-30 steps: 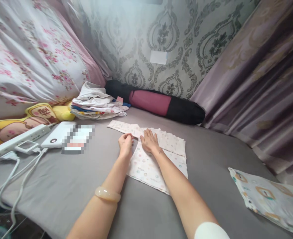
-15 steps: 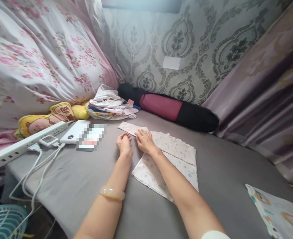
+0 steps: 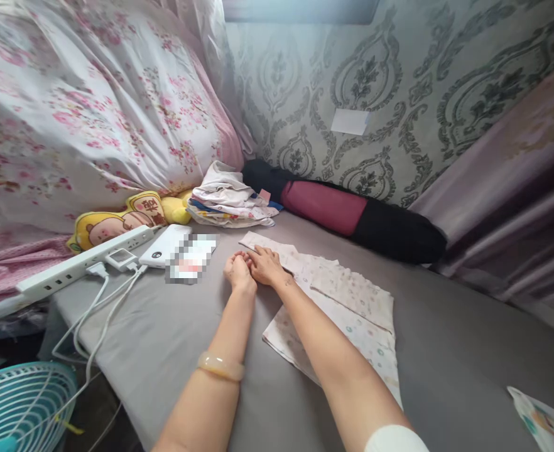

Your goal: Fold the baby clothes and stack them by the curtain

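A pale shirt-like garment (image 3: 352, 289) with small prints lies partly folded on the grey sheet. Its narrow sleeve-like strip (image 3: 270, 243) points to the upper left. My right hand (image 3: 265, 267) rests at the near edge of that strip, palm down with fingers stretched to the left. Beside it, my left hand (image 3: 239, 273) is curled closed, and the fingertips of both hands meet. Whatever the left fingers may hold is hidden. A pale bangle (image 3: 220, 366) circles my left forearm.
A pile of folded clothes (image 3: 230, 198) lies at the back, beside a long black and maroon bag (image 3: 324, 207). To the left are a power strip (image 3: 88, 260), a white power bank (image 3: 166, 247), cables and a yellow cushion (image 3: 102, 229). A turquoise fan (image 3: 22, 402) stands below the edge.
The view has turned a little to the left. My right hand has moved left along the strip and now meets my left hand; before, a gap lay between them.
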The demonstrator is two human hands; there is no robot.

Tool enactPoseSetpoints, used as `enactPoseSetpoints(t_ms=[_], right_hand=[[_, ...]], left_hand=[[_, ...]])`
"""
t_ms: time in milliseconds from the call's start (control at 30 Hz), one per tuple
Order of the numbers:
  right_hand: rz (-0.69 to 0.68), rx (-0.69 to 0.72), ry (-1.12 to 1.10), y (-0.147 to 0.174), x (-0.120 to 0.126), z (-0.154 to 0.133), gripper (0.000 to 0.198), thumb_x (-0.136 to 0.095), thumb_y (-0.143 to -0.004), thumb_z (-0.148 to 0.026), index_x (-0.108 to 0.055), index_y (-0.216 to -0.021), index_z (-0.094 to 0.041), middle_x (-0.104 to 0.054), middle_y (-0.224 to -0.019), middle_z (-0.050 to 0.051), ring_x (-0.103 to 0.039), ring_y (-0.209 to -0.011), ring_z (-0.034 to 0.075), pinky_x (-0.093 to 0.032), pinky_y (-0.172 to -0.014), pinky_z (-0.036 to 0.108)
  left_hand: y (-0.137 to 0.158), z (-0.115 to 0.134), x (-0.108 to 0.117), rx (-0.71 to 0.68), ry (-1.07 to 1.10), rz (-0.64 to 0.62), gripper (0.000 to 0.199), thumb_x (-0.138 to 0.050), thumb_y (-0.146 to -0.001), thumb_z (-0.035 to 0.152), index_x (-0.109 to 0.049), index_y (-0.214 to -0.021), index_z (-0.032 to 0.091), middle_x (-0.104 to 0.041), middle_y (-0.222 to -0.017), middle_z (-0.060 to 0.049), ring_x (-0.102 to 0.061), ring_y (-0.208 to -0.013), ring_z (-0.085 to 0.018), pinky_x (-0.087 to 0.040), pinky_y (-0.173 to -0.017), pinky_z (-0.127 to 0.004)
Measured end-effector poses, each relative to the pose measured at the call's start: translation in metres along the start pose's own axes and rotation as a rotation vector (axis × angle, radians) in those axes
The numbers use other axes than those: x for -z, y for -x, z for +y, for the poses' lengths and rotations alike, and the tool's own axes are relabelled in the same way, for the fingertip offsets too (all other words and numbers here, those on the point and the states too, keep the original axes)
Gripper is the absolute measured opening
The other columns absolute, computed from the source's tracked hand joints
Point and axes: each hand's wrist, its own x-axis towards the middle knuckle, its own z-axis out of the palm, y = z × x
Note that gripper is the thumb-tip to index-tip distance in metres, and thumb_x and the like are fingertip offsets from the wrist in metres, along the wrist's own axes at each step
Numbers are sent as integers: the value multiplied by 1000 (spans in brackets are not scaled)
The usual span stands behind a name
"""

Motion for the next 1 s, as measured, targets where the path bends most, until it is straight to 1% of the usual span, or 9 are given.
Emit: enactPoseSetpoints(t_ms=[233,333,433,533,633,733,800,900,1000], right_hand=[[36,-24,-33,-8,-5,4,44,-36,-93,-25,-48,-134,-20,-43,-147,10,-40,-127,29,-35,-101,49],[25,-45,-122,-10,-6,9,47,-38,-91,-24,-46,-138,-22,-41,-149,8,-40,-128,28,-35,-102,48],[86,-44,-222,-7,-7,16,48,-39,-92,-25,-46,-139,-21,-41,-149,9,-40,-129,27,-36,-104,47],[176,15,-296,0,-9,24,48,-41,-92,-25,-48,-139,-20,-44,-147,10,-41,-130,27,-35,-106,47],[202,150,-378,8,-10,30,44,-44,-90,-21,-56,-132,-22,-51,-142,8,-45,-129,24,-36,-107,43],[199,276,-464,17,-6,40,36,-47,-88,-17,-66,-119,-23,-58,-135,5,-52,-125,19,-38,-106,36],[258,198,-468,24,0,51,35,-46,-88,-15,-68,-114,-22,-62,-130,5,-55,-121,18,-39,-106,33],[356,-120,-338,38,12,74,37,-38,-92,-13,-67,-115,-17,-66,-122,9,-58,-117,18,-39,-103,30],[258,-352,-145,57,20,95,37,-35,-94,-15,-67,-113,-16,-66,-121,11,-58,-116,21,-39,-100,31]], left_hand=[[-1,5,-2,85,26,-49,8,-55,-77,11,-60,-80,16,-56,-75,-1,-58,-69,-9,-51,-71,-21],[1,8,-3,120,38,-73,6,-56,-80,16,-62,-82,16,-57,-82,-3,-60,-75,-10,-50,-72,-22],[6,13,-4,170,38,-112,7,-59,-82,21,-64,-86,18,-58,-89,-4,-61,-85,-12,-48,-75,-21],[11,17,-6,191,42,-211,10,-57,-86,23,-66,-88,19,-59,-89,-3,-60,-87,-11,-45,-75,-19],[12,17,-8,220,77,-322,12,-55,-88,25,-64,-85,18,-56,-77,0,-57,-71,-9,-44,-68,-19],[11,17,-7,244,77,-346,18,-53,-90,29,-62,-81,17,-54,-73,1,-54,-63,-8,-43,-64,-20],[10,18,-7,239,90,-348,22,-49,-93,29,-62,-80,17,-59,-79,0,-57,-69,-8,-44,-67,-20],[12,19,-7,212,150,-385,19,-51,-92,27,-64,-81,17,-64,-90,-1,-61,-79,-8,-45,-73,-19],[16,20,-8,170,204,-458,12,-58,-86,26,-67,-85,18,-67,-95,-1,-63,-84,-10,-45,-74,-20]])
